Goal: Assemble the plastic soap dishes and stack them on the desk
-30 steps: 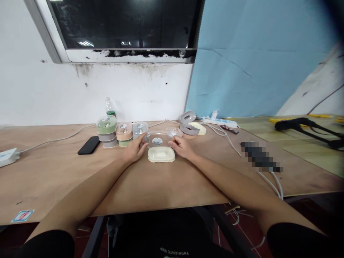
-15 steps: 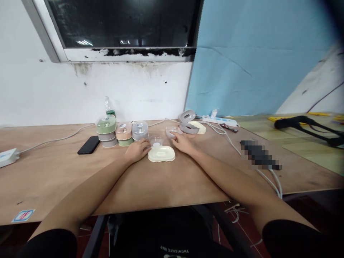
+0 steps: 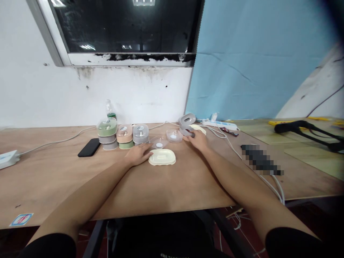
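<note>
our right hand (image 3: pixel 199 140) was at the gray box (image 3: pixel 185 130) on the table (image 3: pixel 161 190), fingers half curled over its near edge; we could not tell how firmly they gripped. our left hand (image 3: pixel 138 154) lay loosely spread, gripping nothing, its thumb at the left end of the cream lid (image 3: pixel 162 157). 2 clear covers (image 3: pixel 174 136) sat just behind that lid.

Right hand (image 3: pixel 200 141) partly hides lower grey plastic piece (image 3: pixel 184 129); grip unclear. Dark object (image 3: pixel 260 158) pixelated. White power strip (image 3: pixel 8 158) clipped left, shirt lettering (image 3: pixel 166 255) clipped bottom.
</note>
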Demonstrator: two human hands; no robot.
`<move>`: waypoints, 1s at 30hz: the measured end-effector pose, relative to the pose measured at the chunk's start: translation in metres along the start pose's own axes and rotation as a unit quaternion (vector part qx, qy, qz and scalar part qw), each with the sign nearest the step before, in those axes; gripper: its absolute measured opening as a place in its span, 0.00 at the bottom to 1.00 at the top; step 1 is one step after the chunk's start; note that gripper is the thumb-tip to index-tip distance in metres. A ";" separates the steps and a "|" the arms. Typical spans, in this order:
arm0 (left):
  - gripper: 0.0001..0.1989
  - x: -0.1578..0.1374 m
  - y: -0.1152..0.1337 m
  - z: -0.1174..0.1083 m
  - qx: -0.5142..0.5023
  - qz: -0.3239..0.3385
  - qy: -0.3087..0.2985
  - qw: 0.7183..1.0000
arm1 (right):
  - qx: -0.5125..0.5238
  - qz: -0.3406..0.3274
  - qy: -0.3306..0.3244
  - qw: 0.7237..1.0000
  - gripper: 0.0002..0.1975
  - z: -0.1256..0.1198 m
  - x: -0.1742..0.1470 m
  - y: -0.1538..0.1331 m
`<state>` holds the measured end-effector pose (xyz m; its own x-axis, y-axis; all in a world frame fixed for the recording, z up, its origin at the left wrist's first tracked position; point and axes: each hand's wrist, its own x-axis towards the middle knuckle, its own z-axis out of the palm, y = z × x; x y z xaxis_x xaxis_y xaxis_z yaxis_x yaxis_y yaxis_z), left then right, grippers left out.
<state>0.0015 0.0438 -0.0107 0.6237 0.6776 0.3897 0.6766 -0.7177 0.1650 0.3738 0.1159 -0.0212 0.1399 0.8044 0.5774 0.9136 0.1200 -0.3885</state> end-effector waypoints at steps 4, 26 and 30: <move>0.25 0.000 0.000 -0.002 -0.015 0.011 -0.006 1.000 | -0.004 -0.004 0.028 1.000 0.12 -0.002 -0.001 -0.006; 0.27 -0.006 0.001 -0.008 -0.040 0.010 0.067 0.997 | 0.218 -0.132 -0.146 0.956 0.17 -0.021 -0.055 -0.101; 0.24 -0.004 0.004 -0.010 -0.027 -0.001 0.027 0.999 | 0.203 -0.136 -0.219 0.945 0.17 -0.014 -0.053 -0.098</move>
<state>-0.0021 0.0367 -0.0030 0.5990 0.6706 0.4375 0.6554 -0.7245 0.2133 0.2821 0.0535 -0.0031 -0.3307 0.8649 0.3776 0.6595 0.4980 -0.5631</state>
